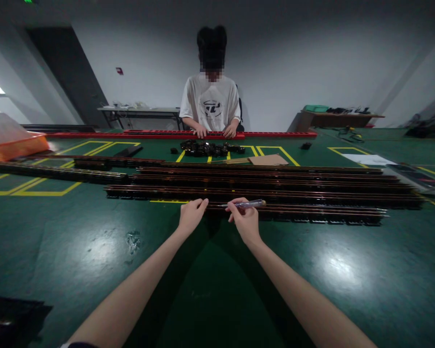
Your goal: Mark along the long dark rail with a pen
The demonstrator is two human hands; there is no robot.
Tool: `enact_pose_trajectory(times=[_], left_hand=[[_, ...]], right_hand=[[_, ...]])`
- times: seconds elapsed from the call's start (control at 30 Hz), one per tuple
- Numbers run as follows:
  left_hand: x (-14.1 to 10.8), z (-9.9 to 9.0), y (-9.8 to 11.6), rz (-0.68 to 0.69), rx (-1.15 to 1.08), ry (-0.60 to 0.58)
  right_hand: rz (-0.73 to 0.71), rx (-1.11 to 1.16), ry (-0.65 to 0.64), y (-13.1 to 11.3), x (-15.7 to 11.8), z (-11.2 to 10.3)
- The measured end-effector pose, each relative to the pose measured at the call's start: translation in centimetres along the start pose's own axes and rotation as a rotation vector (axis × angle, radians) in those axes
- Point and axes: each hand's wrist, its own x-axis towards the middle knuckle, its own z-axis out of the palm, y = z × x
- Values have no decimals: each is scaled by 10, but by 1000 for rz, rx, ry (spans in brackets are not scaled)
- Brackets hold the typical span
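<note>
The screwdriver (252, 204) is gripped in the outstretched right hand (247, 223); the left hand (191, 215) pinches a dark strip (319, 212).

The green surface (76, 270) carried long dark strips (293, 195) at and beyond the fingers (204, 205), clustered black parts (206, 148) and a brown cardboard piece (268, 160) farther beyond them, red rails (275, 135) farthest off, and an orange tray (21, 146) well to their left.
</note>
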Motion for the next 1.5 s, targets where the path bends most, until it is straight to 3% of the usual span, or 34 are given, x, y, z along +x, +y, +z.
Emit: enact_pose_trajectory(times=[0.9, 1.2, 1.4, 1.5], left_hand=[[-8, -8, 5, -200, -19, 184], [-8, -7, 3, -192, 23, 217], [-10, -6, 4, -172, 96, 181], [-9, -3, 2, -117, 126, 228]], right_hand=[[17, -1, 2, -2, -1, -5], [25, 16, 94, -1, 0, -5], [19, 15, 23, -3, -1, -6], [18, 14, 21, -4, -1, -6]])
